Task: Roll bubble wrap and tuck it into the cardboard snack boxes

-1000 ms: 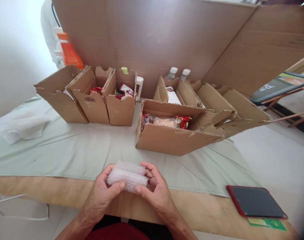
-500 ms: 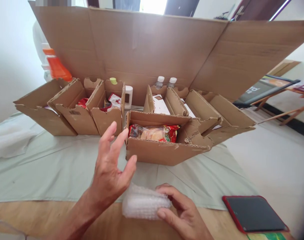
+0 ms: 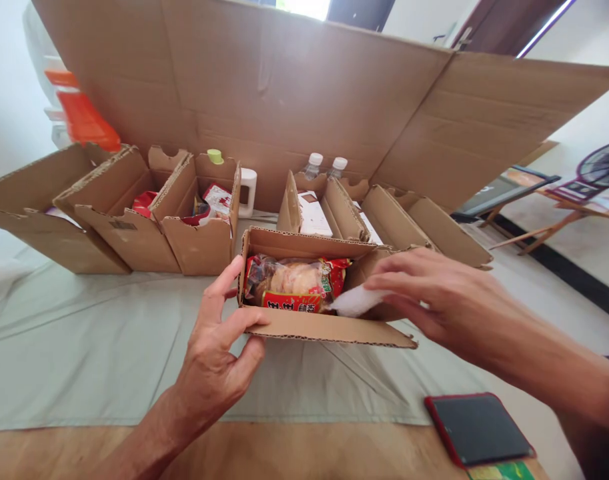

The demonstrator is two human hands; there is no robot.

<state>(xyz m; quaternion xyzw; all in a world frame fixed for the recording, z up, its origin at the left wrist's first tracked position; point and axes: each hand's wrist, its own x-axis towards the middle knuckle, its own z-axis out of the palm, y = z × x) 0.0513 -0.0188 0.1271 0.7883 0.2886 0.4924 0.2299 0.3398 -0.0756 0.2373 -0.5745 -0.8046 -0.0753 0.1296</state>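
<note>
My left hand (image 3: 217,340) grips the near left corner of an open cardboard box (image 3: 324,328), its front wall pinched between thumb and forefinger and tilted outward. A red-printed, see-through snack bag (image 3: 294,283) lies inside that box. Over the box's right end reaches my right hand (image 3: 424,290), closed on a whitish piece of bubble wrap (image 3: 357,301). The wrap is lowered into the space right of the snack bag, touching or very near it. My right fingertips partly cover the wrap.
Behind stand several cardboard bins (image 3: 199,247) holding packets, with a white-handled jug (image 3: 247,193) and two white-capped bottles (image 3: 313,165) among them. A tall cardboard panel (image 3: 294,100) closes off the back. A red-framed tablet (image 3: 479,427) lies at the lower right.
My right hand has carried the bubble wrap from the table's front up into the box. My left hand has taken hold of the box's front wall, which now leans outward.
</note>
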